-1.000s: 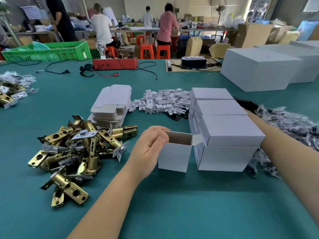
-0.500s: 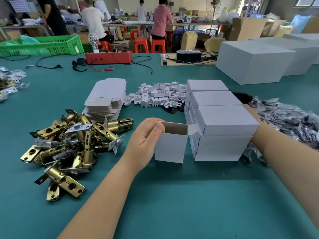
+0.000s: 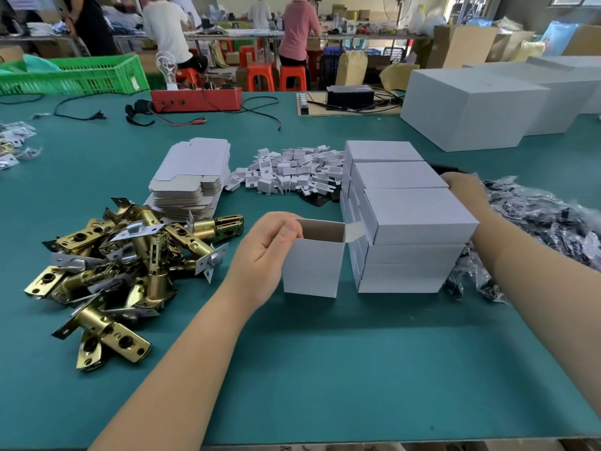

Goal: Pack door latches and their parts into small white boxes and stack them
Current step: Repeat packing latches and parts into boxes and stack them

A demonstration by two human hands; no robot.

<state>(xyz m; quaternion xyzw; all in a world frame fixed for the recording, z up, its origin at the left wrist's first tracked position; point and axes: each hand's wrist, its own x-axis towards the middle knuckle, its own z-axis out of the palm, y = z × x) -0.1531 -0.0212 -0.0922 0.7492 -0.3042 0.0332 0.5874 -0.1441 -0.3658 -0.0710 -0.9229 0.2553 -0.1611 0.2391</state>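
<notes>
Holding open box (image 3: 312,271) upright, left hand (image 3: 263,255); right hand (image 3: 463,187) behind stack (image 3: 409,222).

**Change over the last second: right hand emerges behind the box stack**

The right hand (image 3: 463,183), earlier hidden behind the stack of closed white boxes (image 3: 409,219) with only the forearm showing, now appears at the stack's far right corner, at the edge of the pile of plastic bags (image 3: 546,222); its fingers cannot be made out. The camera view has shifted slightly, tilting downward.
</notes>
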